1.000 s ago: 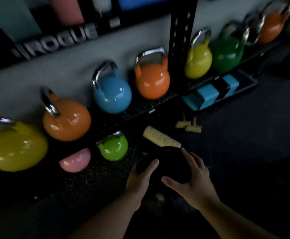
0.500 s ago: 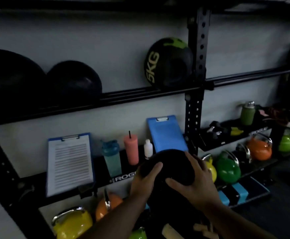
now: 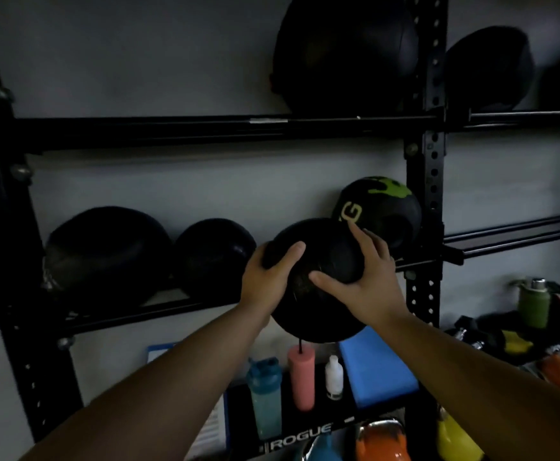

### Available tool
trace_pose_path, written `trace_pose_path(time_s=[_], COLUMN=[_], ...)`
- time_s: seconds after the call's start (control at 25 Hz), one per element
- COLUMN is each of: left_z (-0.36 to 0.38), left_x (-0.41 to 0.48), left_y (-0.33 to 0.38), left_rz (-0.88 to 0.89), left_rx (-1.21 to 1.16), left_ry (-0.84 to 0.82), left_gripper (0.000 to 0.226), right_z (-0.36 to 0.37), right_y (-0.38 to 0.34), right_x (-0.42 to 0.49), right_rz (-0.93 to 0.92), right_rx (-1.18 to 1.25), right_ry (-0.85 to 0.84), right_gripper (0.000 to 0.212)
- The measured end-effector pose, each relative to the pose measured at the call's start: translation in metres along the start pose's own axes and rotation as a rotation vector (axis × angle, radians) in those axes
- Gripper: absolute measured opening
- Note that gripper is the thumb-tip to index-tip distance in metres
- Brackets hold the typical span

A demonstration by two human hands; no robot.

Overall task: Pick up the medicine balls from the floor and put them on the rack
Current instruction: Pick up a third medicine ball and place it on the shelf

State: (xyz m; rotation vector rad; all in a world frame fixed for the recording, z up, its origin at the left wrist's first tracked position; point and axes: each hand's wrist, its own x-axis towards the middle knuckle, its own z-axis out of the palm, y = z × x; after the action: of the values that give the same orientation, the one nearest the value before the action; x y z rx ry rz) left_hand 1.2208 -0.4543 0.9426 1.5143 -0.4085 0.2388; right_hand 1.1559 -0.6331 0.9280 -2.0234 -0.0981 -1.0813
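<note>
Risen from knee height, both hands, left (image 3: 265,281) and right (image 3: 360,284), clamp the black medicine ball (image 3: 315,281); I'd seat it in the rack (image 3: 179,131) gap left of the green-marked ball (image 3: 380,211).

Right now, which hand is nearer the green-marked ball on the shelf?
Right. The right hand grips the held ball just before the green-marked ball; the left hand holds its far side.

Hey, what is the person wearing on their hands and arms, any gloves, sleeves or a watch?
Nothing shows: the left hand and right hand are bare, without gloves or rings, and both forearms are uncovered to the frame's edge, with no sleeves, watch or bands.
</note>
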Motion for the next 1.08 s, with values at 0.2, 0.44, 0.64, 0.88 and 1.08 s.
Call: trace_pose_path(time_s=[0.2, 0.44, 0.64, 0.88, 1.08], left_z=[0.000, 0.022, 0.050, 0.048, 0.057], left_x=[0.091, 0.198, 0.229, 0.251, 0.208], left_y=[0.001, -0.024, -0.062, -0.069, -0.050], left_rz=[0.183, 0.360, 0.534, 0.485, 0.405], left_rx=[0.280, 0.630, 1.002, 0.943, 1.035], left_ry=[0.009, 0.064, -0.011, 0.002, -0.060], left_gripper=[0.076, 0.058, 0.076, 0.080, 0.081], right_z=[0.040, 0.115, 0.159, 0.179, 0.132], right_y=[0.031, 0.082, 0.166, 0.178, 0.151], right_x=[0.079, 0.209, 0.271, 0.284, 0.255], right_rz=[-0.020, -0.335, -0.232, -0.233, -0.210], right_rx=[0.021, 0.024, 0.213, 0.346, 0.174], right_ry=[-0.040, -0.093, -0.091, -0.072, -0.209], right_gripper=[0.114, 0.041, 0.029, 0.043, 0.028])
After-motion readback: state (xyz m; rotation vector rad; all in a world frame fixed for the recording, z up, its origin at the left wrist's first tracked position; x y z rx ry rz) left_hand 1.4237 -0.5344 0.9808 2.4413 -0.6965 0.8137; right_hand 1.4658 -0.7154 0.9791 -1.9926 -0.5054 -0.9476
